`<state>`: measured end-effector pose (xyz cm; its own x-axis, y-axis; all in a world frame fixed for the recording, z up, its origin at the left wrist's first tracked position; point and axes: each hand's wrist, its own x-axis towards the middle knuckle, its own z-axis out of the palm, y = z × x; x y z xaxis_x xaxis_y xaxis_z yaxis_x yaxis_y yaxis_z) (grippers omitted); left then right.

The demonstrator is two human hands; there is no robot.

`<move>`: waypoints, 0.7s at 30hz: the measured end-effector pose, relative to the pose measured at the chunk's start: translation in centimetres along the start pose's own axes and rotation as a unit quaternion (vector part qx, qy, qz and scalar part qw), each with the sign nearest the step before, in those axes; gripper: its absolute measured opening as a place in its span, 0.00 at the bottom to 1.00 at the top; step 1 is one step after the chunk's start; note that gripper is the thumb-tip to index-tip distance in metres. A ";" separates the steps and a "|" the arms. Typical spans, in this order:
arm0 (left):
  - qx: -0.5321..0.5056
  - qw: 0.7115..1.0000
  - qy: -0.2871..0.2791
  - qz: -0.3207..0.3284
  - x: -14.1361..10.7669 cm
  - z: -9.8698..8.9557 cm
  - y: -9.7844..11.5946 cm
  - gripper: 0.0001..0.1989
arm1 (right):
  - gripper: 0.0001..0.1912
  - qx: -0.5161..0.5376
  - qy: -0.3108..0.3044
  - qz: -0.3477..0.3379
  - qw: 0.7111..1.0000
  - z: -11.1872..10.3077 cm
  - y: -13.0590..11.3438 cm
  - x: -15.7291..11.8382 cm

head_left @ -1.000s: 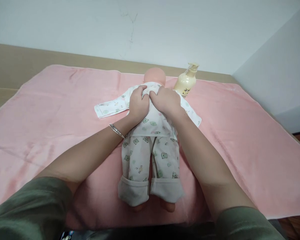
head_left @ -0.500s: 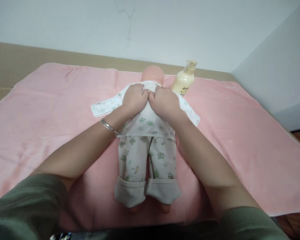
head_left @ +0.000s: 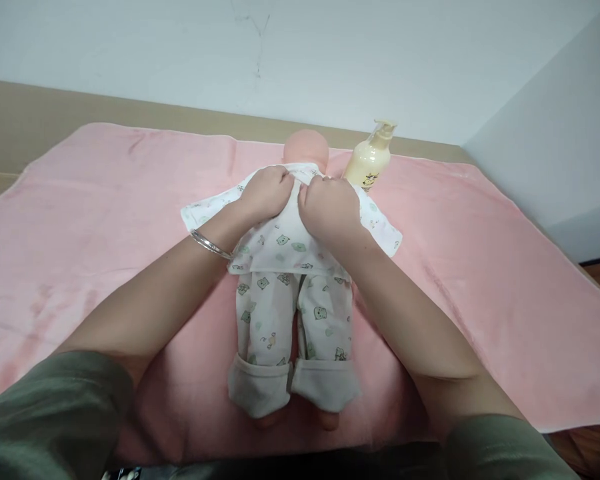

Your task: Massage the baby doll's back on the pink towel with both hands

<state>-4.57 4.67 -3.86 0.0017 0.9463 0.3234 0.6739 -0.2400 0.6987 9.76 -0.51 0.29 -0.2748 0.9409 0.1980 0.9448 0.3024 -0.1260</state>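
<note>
A baby doll (head_left: 306, 148) lies on a pink blanket (head_left: 145, 173), its head toward the wall and its feet toward me. It wears a white printed shirt (head_left: 290, 247) and matching pants (head_left: 273, 320) with turned-up cuffs. My left hand (head_left: 269, 193) is closed on the shirt's upper front, left of its middle. Just to the right, my right hand (head_left: 330, 207) grips the shirt near the neckline. The fingertips of both hands are partly hidden. Both sleeves lie spread outward.
A cream pump bottle (head_left: 369, 163) stands on the blanket, right of the doll's head. Behind the blanket run a wooden edge (head_left: 180, 117) and a pale wall (head_left: 360, 60). Another wall rises at the right.
My left hand has shifted slightly left and its fingers have curled in more. My right hand has curled tighter as well. The shirt's upper front has moved a little with them.
</note>
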 end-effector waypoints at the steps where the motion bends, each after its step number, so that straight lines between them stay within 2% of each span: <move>1: 0.008 1.000 -0.002 -0.003 0.0 0.0 0.0 0.17 | 0.28 0.012 -0.001 0.002 1.000 0.0 0.3 0.2; 7: 0.072 0.997 -0.002 0.013 -2.5 0.1 3.2 0.11 | 0.26 0.103 -0.010 0.010 0.995 0.6 3.8 2.7; 10: 0.091 0.995 -0.005 0.036 -3.1 0.1 4.1 0.08 | 0.27 0.113 -0.018 -0.004 0.993 0.7 4.3 2.9; 16: 0.004 1.000 0.009 0.026 -1.2 0.2 1.8 0.16 | 0.22 0.032 0.001 -0.014 0.999 0.4 2.1 1.0; 19: -0.021 1.000 0.015 0.013 -0.5 0.3 1.1 0.17 | 0.20 0.040 -0.021 0.009 0.999 -0.1 1.6 0.7; 21: -0.002 1.000 0.013 0.014 -0.6 0.4 1.3 0.17 | 0.22 0.061 -0.030 0.030 0.997 -0.3 1.7 1.0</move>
<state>-3.38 3.85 -3.36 0.0021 0.9332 0.3593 0.6713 -0.2676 0.6912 11.17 0.94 0.60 -0.2323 0.9642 0.1283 0.9323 0.2583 -0.2532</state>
